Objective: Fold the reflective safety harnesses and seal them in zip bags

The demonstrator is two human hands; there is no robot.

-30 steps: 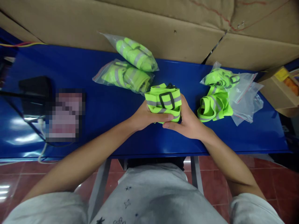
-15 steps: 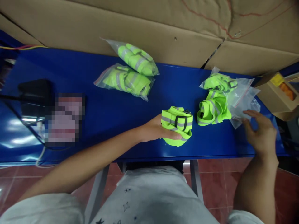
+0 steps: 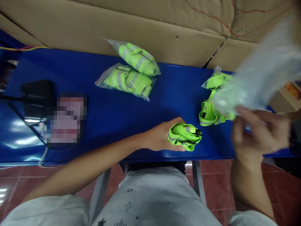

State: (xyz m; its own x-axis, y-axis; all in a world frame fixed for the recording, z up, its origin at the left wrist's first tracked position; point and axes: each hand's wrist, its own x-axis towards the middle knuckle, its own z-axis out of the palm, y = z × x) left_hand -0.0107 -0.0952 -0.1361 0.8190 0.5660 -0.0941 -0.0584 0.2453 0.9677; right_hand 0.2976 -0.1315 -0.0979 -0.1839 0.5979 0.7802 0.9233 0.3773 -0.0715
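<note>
Left hand (image 3: 162, 136) wrapped round a rolled neon reflective strap (image 3: 184, 137), lower centre; right hand (image 3: 262, 131) pinching a blurred clear plastic bag (image 3: 265, 67), upper right, part-hiding a loose strap (image 3: 208, 114) and a cardboard box (image 3: 283, 102) with something orange inside. Upper centre, two zip bags (image 3: 127, 81), strap-filled.

On worktop (image 3: 178, 91): 2 bagged bundles (image 3: 128, 80) upper ctr, loose strap (image 3: 208, 117) mid R; strap roll (image 3: 184, 135) in L fingers (image 3: 178, 120), lower ctr; cardboard (image 3: 141, 28) behind.
</note>
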